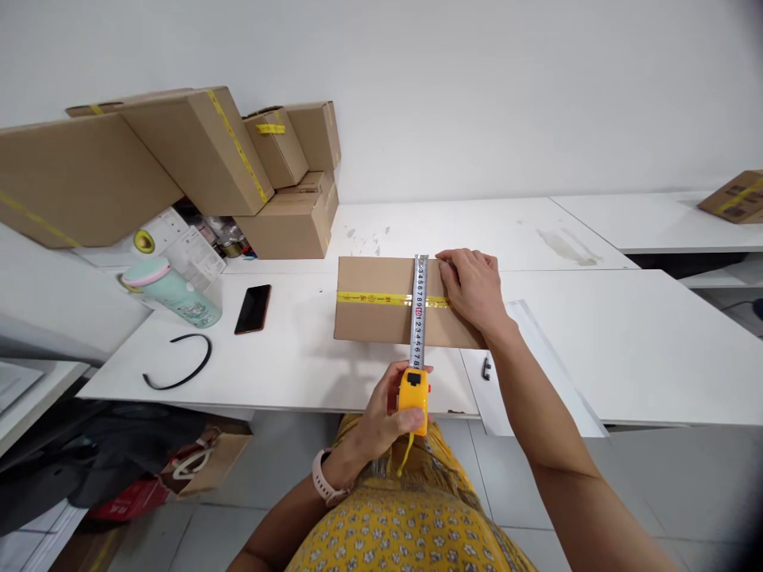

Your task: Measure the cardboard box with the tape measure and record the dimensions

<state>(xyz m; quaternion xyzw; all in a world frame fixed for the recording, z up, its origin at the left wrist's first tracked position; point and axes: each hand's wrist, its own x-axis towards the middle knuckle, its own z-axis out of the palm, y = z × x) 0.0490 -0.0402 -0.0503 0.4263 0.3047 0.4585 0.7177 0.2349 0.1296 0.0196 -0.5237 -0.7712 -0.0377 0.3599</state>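
Observation:
A flat cardboard box (373, 322) sealed with yellow tape lies on the white table (286, 365) in front of me. My left hand (385, 409) is closed around a yellow tape measure (413, 395) at the table's near edge. Its metal blade (420, 306) runs across the box top to the far edge. My right hand (470, 290) rests on the right part of the box, fingers curled at the far edge beside the blade's tip, holding nothing.
A black phone (253, 308), a mint-green bottle (172, 294) and a black curved band (179, 365) lie to the left. Stacked cardboard boxes (196, 151) lean at the back left. Another box (736, 197) sits on the far right table. Bags lie on the floor below left.

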